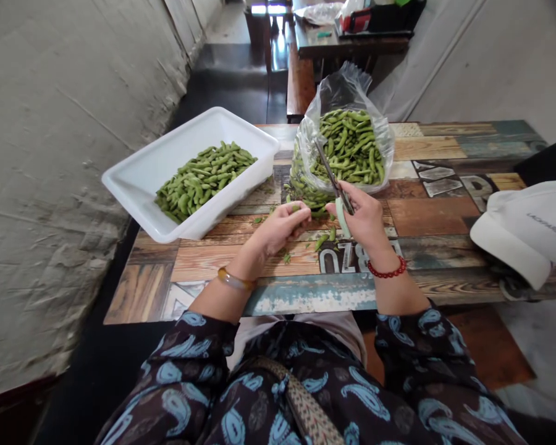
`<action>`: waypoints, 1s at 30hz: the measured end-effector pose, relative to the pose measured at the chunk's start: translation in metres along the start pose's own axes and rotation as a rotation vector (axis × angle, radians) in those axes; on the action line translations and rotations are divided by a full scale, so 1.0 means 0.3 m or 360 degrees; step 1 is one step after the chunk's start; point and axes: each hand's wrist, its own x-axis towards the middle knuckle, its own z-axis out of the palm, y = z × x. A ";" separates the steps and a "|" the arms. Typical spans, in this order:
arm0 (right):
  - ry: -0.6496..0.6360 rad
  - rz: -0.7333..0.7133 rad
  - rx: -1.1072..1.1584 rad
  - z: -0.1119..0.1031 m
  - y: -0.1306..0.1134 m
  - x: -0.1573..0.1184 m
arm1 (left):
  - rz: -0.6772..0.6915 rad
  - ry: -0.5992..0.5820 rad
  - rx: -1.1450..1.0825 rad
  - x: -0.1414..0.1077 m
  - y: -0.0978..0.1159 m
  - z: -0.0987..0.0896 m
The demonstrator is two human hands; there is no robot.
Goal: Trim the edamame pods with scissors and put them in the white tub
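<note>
My right hand point(365, 216) is wrapped round a pair of scissors point(328, 165) with pale green handles, the blades pointing up and away. Closed in a pinch, my left hand point(285, 224) has a bit of green edamame pod point(296, 207) showing between its fingers; most of it is hidden. Beyond both hands stands a clear plastic bag point(387, 145), its mouth wide, full of edamame pods point(347, 145). To the left, a white plastic tub point(134, 179) holds a heap of pods point(206, 179). A few loose pods and green trimmings point(322, 241) lie on the tabletop below the hands.
The table point(426, 216) has a patchwork wood pattern. At its right end lie a white cap point(528, 225) and a black object point(549, 162). A rough wall point(74, 123) runs along the left. Farther back are a wooden bench point(300, 80) and another table point(352, 46) with things on it.
</note>
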 end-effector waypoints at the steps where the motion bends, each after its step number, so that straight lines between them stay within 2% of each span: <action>1: -0.0005 -0.0001 0.0005 0.000 0.000 0.001 | 0.0047 0.0000 0.0279 0.003 -0.010 0.018; 5: -0.0003 -0.0017 0.0007 0.003 -0.002 0.001 | 0.0238 0.0014 0.1483 0.006 -0.044 0.090; 6: 0.0000 -0.0025 0.0001 0.004 -0.003 0.000 | 0.0252 -0.0014 0.1664 0.005 -0.048 0.102; 8: 0.0007 -0.0041 -0.0024 0.005 -0.008 0.000 | 0.0276 -0.0069 0.1791 0.003 -0.052 0.112; 9: 0.0011 -0.0045 -0.0040 0.004 -0.011 0.000 | 0.0279 -0.0074 0.1738 0.004 -0.050 0.110; 11: 0.0020 -0.0044 -0.0063 0.003 -0.019 0.001 | 0.0271 -0.0033 0.1402 0.007 -0.042 0.093; 15: 0.0032 -0.0033 -0.0059 -0.003 -0.033 0.006 | 0.0111 -0.0031 0.0141 0.012 -0.011 0.039; 17: 0.0038 -0.0028 -0.0057 -0.005 -0.036 0.007 | 0.0026 -0.0067 -0.0335 0.012 0.001 0.023; 18: 0.0038 -0.0028 -0.0055 -0.006 -0.037 0.007 | -0.0001 -0.0092 -0.0457 0.013 0.004 0.020; 20: 0.0026 -0.0037 -0.0047 -0.006 -0.036 0.006 | -0.0021 -0.0146 -0.0472 0.018 0.004 0.025; 23: 0.0014 -0.0058 -0.0041 -0.004 -0.027 0.004 | 0.0062 -0.0169 0.0009 0.036 -0.004 0.056; 26: 0.0012 -0.0072 -0.0056 -0.001 -0.018 0.000 | 0.0207 -0.0077 0.0943 0.057 -0.012 0.106; 28: 0.0012 -0.0084 -0.0061 0.001 -0.017 -0.001 | 0.0202 -0.0012 0.1535 0.065 -0.015 0.142; 30: 0.0010 -0.0091 -0.0059 0.001 -0.019 -0.003 | 0.0143 0.0008 0.1882 0.068 -0.020 0.172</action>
